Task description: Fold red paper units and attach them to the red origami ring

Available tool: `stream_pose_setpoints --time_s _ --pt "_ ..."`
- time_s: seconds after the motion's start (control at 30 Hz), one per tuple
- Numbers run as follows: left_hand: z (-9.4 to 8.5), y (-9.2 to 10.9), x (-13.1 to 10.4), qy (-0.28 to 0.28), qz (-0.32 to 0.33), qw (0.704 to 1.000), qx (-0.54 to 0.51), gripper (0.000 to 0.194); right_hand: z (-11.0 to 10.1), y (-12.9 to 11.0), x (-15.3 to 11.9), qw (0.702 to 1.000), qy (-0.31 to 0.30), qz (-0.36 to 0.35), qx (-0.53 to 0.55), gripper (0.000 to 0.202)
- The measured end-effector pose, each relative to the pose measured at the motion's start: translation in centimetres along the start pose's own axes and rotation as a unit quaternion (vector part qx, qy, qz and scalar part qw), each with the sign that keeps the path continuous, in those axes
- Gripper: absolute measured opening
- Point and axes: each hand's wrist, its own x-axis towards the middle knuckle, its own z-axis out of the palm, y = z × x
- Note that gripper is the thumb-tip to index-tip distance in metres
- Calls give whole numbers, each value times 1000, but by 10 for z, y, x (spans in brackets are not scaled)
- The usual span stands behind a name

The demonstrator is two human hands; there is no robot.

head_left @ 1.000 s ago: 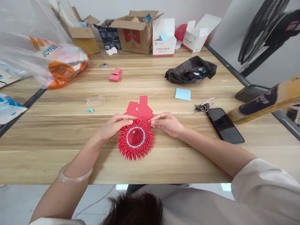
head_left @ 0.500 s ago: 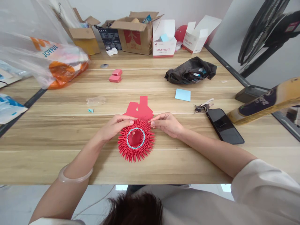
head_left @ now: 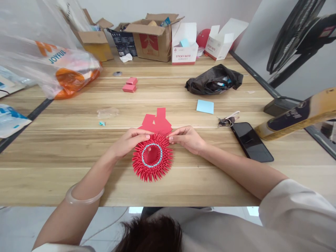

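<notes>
A round red folded-paper ornament (head_left: 139,164) with spiky rows and a pale blue inner ring lies on the wooden table. My left hand (head_left: 132,140) is closed on its upper left rim, thumb on top of the folds. At the upper right rim, the thumb and index finger of my right hand (head_left: 187,139) are pinched together, touching a red folded paper piece there. Just behind the ornament lie several flat red paper sheets (head_left: 161,122), partly overlapped by it.
Two pink-red paper stacks (head_left: 129,88) and a blue sticky-note pad (head_left: 205,106) lie farther back. Right are keys (head_left: 227,121), a phone (head_left: 252,141) and a yellow package (head_left: 296,115). A black plastic bag (head_left: 214,80) lies before cardboard boxes (head_left: 152,42). A plastic bag (head_left: 70,73) stands left.
</notes>
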Motion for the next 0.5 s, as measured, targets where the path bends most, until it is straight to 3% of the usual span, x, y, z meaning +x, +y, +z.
stream_pose_setpoints --time_s 0.5 --pt "2 2 -1 1 -9 1000 -7 29 -1 3 1 1000 -10 -3 -3 11"
